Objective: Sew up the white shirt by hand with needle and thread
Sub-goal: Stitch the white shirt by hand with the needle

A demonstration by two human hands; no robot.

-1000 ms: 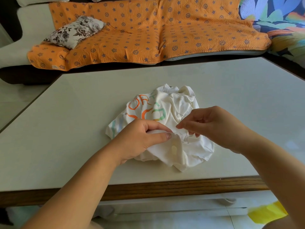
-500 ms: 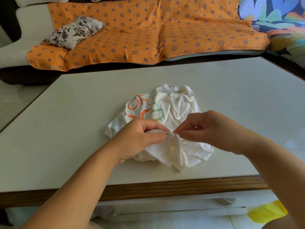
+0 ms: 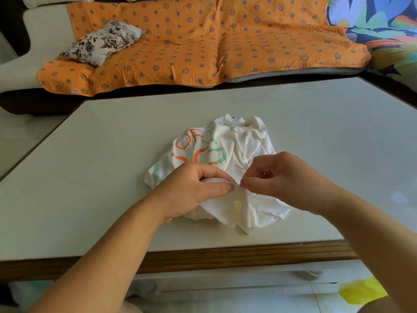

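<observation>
Two hands (image 3: 191,193) (image 3: 288,179), one shirt (image 3: 248,141), one needle (image 3: 239,167)

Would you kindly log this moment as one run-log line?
phase: stitching | left hand: pinches white shirt fold | right hand: pinches needle at fold | shirt: bunched on table

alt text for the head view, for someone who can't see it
Two bare hands sew a crumpled white shirt on a pale table: the left hand grips a fold of cloth while the right hand pinches a thin needle beside it. An orange-covered sofa with a floral pillow stands behind the table.
</observation>
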